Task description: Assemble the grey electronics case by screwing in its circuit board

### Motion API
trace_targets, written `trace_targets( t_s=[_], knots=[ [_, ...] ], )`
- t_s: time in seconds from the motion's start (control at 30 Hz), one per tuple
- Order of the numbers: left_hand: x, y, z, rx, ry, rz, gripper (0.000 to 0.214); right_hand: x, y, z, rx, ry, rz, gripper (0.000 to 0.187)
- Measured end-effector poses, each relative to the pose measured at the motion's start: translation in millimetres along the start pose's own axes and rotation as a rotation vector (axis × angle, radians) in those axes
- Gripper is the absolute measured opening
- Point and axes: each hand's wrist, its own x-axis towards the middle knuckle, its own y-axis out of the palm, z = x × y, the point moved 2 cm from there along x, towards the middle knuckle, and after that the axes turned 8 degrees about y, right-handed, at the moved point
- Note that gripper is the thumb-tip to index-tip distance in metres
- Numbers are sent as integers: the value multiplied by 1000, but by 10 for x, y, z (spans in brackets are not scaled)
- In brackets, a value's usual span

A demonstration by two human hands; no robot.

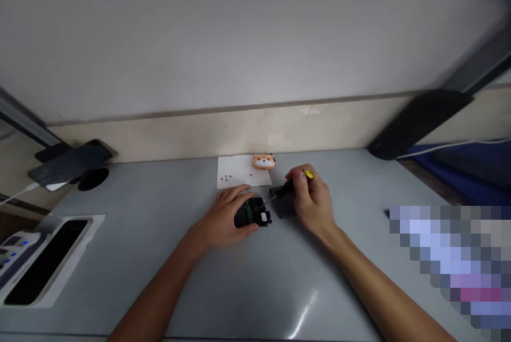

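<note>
My left hand (227, 220) is closed around a small black device (262, 217) with a green circuit board showing, resting on the table. In my right hand (315, 201) is a screwdriver (286, 189) with a black handle and a yellow end. Its thin shaft slants down to the left, and the tip meets the device near the circuit board. A flat dark piece (285, 208) lies on the table, partly under my right hand. Just behind, a white sheet of paper (238, 167) carries several tiny dark bits that look like screws. An orange animal-faced case (264, 161) sits on its right corner.
At the left stand a phone (72, 164) with a cable and, nearer, a dark-screened phone (48, 262) on white paper beside a device with blue lights (16, 254). A black post base (415, 124) stands at the back right. A wall (239, 126) borders the grey table (247, 289).
</note>
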Motion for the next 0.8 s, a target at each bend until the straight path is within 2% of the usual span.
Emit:
trace_targets(
  t_s=[0.23, 0.8],
  knots=[
    [40, 3, 8, -44, 9, 11, 54, -34, 9, 5, -69, -27, 46, 32],
    [45, -7, 6, -35, 3, 16, 54, -28, 8, 3, -94, -36, 37, 31]
  ],
)
